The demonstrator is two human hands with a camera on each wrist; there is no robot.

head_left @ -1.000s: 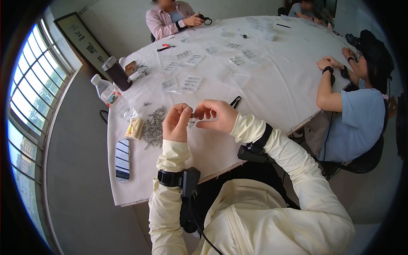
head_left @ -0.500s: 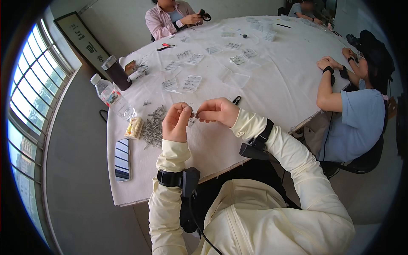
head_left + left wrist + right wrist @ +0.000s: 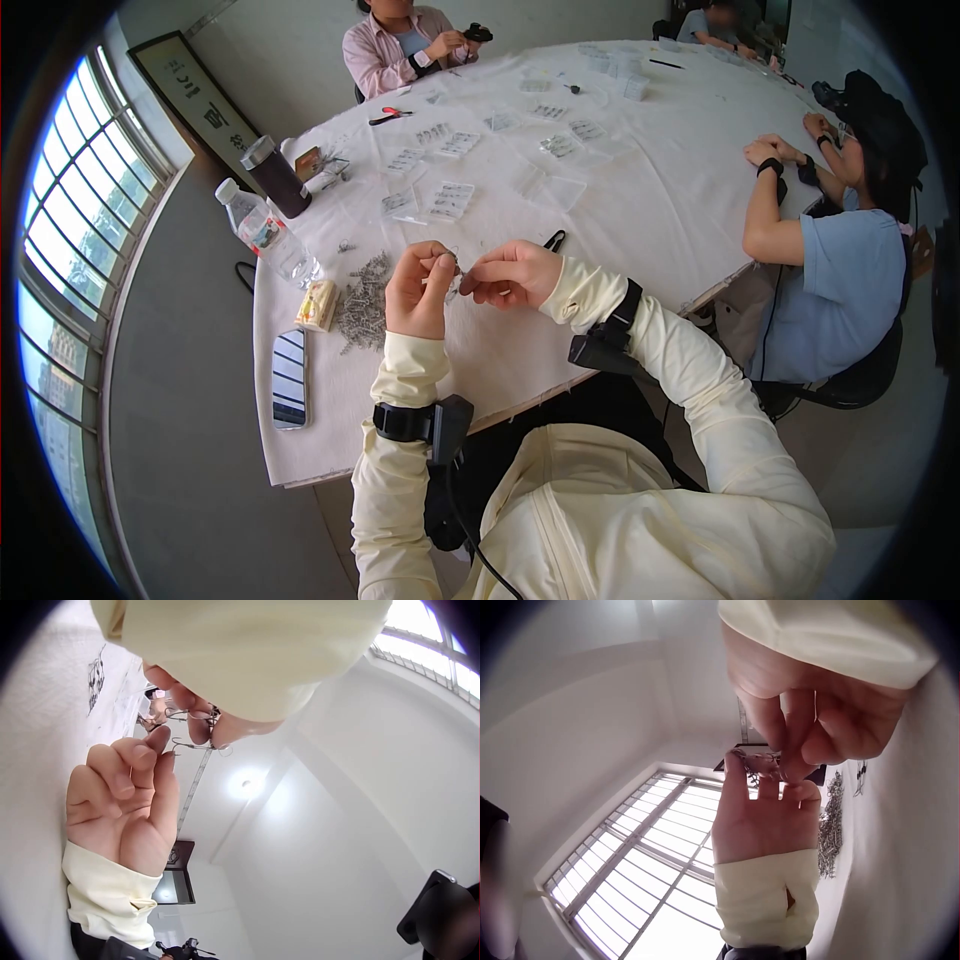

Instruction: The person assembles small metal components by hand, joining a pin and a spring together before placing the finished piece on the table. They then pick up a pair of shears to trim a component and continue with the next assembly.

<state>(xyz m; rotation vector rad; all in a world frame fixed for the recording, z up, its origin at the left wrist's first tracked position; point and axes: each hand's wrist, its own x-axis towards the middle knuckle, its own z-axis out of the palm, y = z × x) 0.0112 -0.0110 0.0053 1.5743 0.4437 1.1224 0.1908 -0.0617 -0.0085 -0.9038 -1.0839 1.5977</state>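
The left hand (image 3: 419, 290) pinches fine wire hooks (image 3: 193, 745) at its fingertips. Just beside them, the right hand's (image 3: 520, 272) thumb and forefinger nearly meet; whether they grip, I can't tell. I'd say the hooks are being teased into place, calling for a delicate pinch. The left wrist view shows their curves; the head view instead shows the metal heap (image 3: 363, 305) left of the fingers.

Right grip (image 3: 520, 273) narrower than before.
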